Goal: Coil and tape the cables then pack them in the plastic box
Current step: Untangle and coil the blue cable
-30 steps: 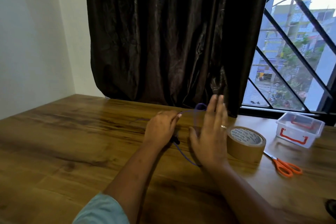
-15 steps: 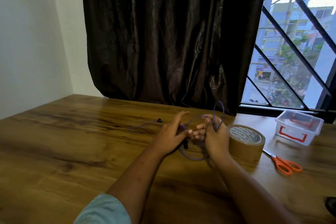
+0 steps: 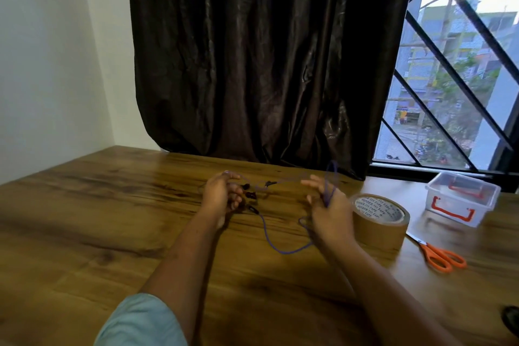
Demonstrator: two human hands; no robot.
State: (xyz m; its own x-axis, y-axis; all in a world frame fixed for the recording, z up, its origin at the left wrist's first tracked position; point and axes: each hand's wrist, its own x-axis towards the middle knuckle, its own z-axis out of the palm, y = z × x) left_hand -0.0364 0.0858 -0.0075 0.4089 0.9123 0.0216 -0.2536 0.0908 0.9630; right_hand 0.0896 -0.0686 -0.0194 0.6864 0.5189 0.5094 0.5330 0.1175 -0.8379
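Observation:
A thin purple cable [image 3: 276, 247] with small black end pieces stretches between both hands above the wooden table [image 3: 84, 219]. My left hand [image 3: 223, 196] grips one stretch of it near the black ends. Loops of the same cable are wound around the fingers of my right hand [image 3: 327, 211], and a slack loop hangs down to the table between the hands. The brown tape roll [image 3: 379, 219] stands just right of my right hand. Further right, at the back, sits the clear plastic box [image 3: 463, 199] with red handles, its lid on.
Orange-handled scissors [image 3: 438, 255] lie on the table right of the tape roll. A dark curtain [image 3: 252, 50] hangs behind the table. A barred window [image 3: 455, 78] is at the right. A dark object [image 3: 511, 320] shows at the table's right edge.
My hands were close together half a second ago; they have moved apart, drawing the purple cable out between them. The view has shifted slightly.

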